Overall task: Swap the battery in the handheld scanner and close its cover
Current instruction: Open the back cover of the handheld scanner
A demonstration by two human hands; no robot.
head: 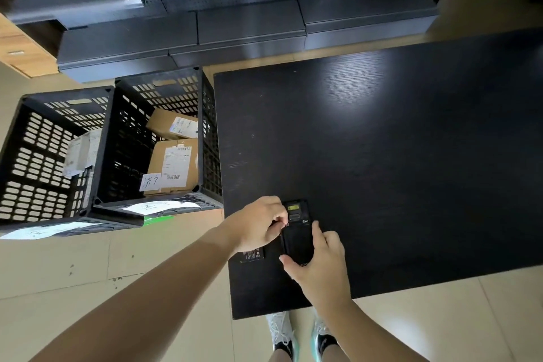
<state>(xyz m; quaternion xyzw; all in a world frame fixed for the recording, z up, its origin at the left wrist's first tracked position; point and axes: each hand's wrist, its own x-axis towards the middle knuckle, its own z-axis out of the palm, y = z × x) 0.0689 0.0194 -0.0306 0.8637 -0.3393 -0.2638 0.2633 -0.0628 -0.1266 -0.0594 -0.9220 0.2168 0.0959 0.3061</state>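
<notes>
Face-down near the table's (382, 156) front left corner, the black handheld scanner (296, 232) shows a yellow label at its far end. Right hand (320, 264) clasps its near end; left hand (258, 226) pinches its left edge. A loose battery (252, 254) lies just left.

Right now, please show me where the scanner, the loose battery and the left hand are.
scanner (296, 239): head view, on its dark back panel.
battery (252, 254): head view, on its labelled top face.
left hand (258, 225): head view, on the back of the hand.
</notes>
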